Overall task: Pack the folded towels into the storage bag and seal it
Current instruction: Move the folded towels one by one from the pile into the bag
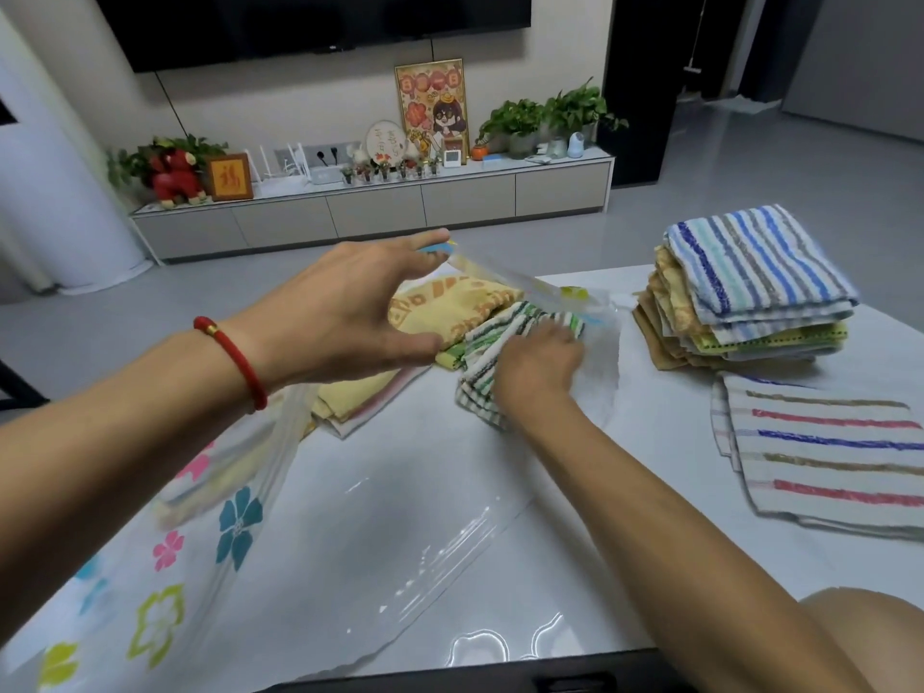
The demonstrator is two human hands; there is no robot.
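Bag (310, 567) lies flat on the white table (665, 427), clear plastic with flower prints along its near-left part, mouth at the far end.

Left hand (345, 312): fingers spread and extended, pinching nothing that I can see. Fingertips reach the upper lip of the bag mouth by the blue zip strip (435, 248), so the lip looks lifted, but contact is blurred and I can't confirm a real grip. Red bracelet (232, 360) on that wrist.

Right hand (537, 365): closed on the green-striped towel (500, 337), fingers curled over its top, towel folded and bunched under the palm. It sits right at the bag mouth, partly under the raised lip. How far in is unclear through the plastic.

Yellow towel (450, 305) is beside and touching the green-striped one on its left, directly below the left hand, under the lifted lip. Another pale yellow towel (350, 397) lies flatter toward the near-left, under the bag film.

Not yet packed:
- stack (740, 302) of folded towels at the far right of the table, blue-striped one on top, well apart from both hands
- striped towel (820, 452) with red, blue and tan lines, flat, near side of the stack, just beside it

Bag mouth is open, unsealed.
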